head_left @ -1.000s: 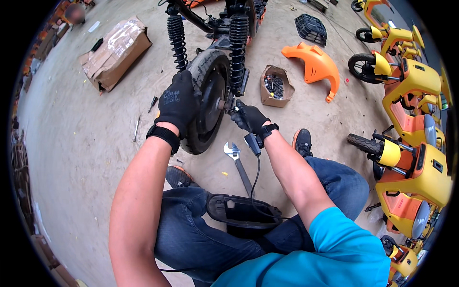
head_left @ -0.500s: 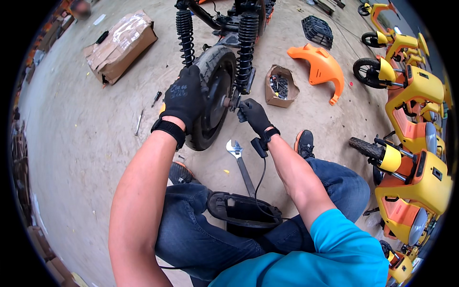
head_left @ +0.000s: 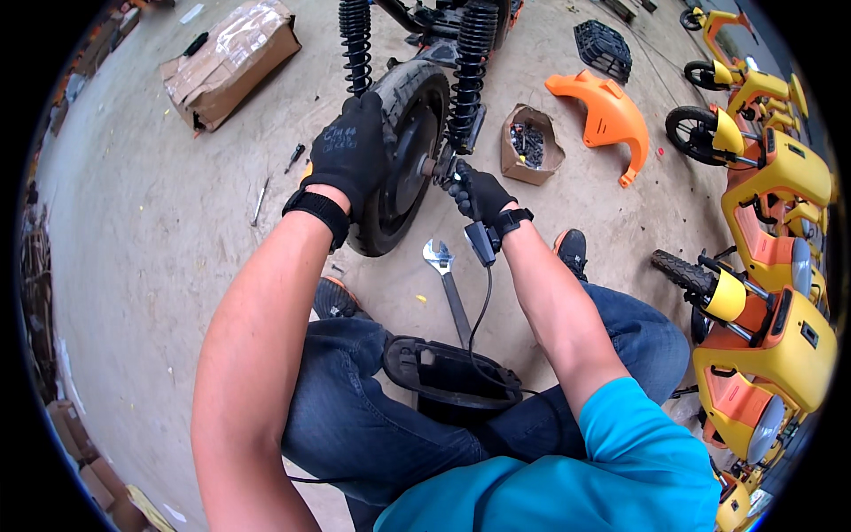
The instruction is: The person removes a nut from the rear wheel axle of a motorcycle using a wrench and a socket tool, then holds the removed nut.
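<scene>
Wheel (head_left: 406, 173) stands upright, a black shock (head_left: 468, 75) rising near it on its right side. Closest in, there's a black case (head_left: 412, 359) on the near side of the wheel, between the legs, then a wrench (head_left: 452, 297) lying just short of it. Right hand (head_left: 481, 195) is at the axle (head_left: 429, 167) on the wheel's right, fingers bunched; can't tell if they're clamped on anything. Left hand (head_left: 352, 151) is against the wheel's left side, fingers partly hidden, so can't tell how that grip sits. Further out: parts box (head_left: 529, 170) right of the wheel, orange fender (head_left: 612, 120) beyond that, taped carton (head_left: 232, 66) well off to its left.
</scene>
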Available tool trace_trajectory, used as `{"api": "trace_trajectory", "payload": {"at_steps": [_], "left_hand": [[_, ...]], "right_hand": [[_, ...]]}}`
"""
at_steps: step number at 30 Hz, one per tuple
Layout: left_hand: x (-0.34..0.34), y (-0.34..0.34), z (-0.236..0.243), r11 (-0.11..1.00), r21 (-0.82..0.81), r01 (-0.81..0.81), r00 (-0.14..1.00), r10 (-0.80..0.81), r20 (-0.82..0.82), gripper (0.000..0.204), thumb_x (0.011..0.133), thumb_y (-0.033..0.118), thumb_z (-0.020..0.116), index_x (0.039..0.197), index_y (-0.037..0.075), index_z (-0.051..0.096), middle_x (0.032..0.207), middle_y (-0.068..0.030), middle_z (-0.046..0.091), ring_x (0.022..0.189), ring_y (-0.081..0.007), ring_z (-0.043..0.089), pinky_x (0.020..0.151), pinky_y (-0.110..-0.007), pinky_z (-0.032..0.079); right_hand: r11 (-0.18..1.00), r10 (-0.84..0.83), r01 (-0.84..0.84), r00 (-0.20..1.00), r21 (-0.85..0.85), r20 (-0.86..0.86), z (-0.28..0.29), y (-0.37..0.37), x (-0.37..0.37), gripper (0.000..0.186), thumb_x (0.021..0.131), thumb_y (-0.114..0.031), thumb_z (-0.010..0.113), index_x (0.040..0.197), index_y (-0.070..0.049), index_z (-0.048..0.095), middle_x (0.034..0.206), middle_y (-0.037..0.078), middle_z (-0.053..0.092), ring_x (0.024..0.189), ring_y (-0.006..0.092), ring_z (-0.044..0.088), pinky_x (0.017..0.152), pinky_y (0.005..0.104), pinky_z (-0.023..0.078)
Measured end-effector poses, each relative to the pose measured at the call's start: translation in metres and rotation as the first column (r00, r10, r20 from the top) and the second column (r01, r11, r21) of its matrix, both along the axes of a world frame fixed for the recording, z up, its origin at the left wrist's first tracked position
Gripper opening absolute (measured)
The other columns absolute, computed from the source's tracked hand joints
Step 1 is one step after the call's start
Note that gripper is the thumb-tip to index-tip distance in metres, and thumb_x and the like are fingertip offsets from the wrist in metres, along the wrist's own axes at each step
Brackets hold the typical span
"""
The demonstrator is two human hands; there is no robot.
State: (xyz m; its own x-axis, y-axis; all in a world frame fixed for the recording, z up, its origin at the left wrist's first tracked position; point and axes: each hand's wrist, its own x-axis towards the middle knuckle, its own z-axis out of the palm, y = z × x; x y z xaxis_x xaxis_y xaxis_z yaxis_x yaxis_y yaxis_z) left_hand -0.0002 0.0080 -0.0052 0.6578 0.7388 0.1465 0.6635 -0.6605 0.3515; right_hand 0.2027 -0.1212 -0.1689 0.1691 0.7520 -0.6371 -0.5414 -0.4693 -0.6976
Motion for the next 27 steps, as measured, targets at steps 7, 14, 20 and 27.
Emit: {"api": "trace_trajectory", "payload": {"at_steps": [7,14,20,27], "left_hand": [[-0.001,0.0,0.001,1.0,-0.011,-0.012,1.0,0.012,-0.027,0.044,0.084,0.022,0.063,0.122,0.005,0.047,0.115,-0.0231,0.057,0.1,-0.0417,0.061,0.081,-0.049,0.051],[0.0,0.0,0.001,1.0,0.02,-0.005,1.0,0.005,-0.017,0.043,0.081,0.017,0.064,0.117,0.002,0.047,0.112,-0.0246,0.057,0.096,-0.0419,0.064,0.081,-0.049,0.053],[0.001,-0.004,0.008,0.999,-0.028,-0.041,0.997,0.039,-0.06,0.045,0.085,0.022,0.061,0.124,0.005,0.047,0.116,-0.0233,0.057,0.103,-0.0414,0.061,0.085,-0.049,0.05],[0.001,0.0,0.002,0.999,-0.024,-0.028,0.999,0.028,-0.017,0.045,0.084,0.022,0.062,0.124,0.004,0.049,0.116,-0.0236,0.057,0.104,-0.0407,0.061,0.084,-0.049,0.05]], "right_hand": [[0.987,-0.095,0.102,0.994,0.125,-0.062,-0.015,0.004,-0.007,0.029,0.1,-0.031,0.052,0.093,-0.004,0.06,0.068,0.0,0.055,0.054,0.0086,0.048,0.05,0.0222,0.043],[0.94,-0.146,-0.099,0.747,0.325,0.649,-0.021,-0.004,-0.018,0.015,0.092,-0.014,0.055,0.104,-0.005,0.059,0.083,0.007,0.064,0.074,0.0127,0.061,0.063,0.0274,0.051],[0.982,-0.178,0.173,0.981,0.073,0.074,0.0,-0.011,-0.02,0.041,0.097,-0.044,0.056,0.103,-0.004,0.058,0.078,0.009,0.063,0.061,0.015,0.06,0.056,0.0268,0.05],[0.996,-0.077,0.079,0.996,0.031,-0.054,-0.008,-0.003,-0.002,0.039,0.099,-0.042,0.052,0.096,-0.003,0.059,0.071,0.004,0.061,0.057,0.0126,0.056,0.053,0.0252,0.047]]}}
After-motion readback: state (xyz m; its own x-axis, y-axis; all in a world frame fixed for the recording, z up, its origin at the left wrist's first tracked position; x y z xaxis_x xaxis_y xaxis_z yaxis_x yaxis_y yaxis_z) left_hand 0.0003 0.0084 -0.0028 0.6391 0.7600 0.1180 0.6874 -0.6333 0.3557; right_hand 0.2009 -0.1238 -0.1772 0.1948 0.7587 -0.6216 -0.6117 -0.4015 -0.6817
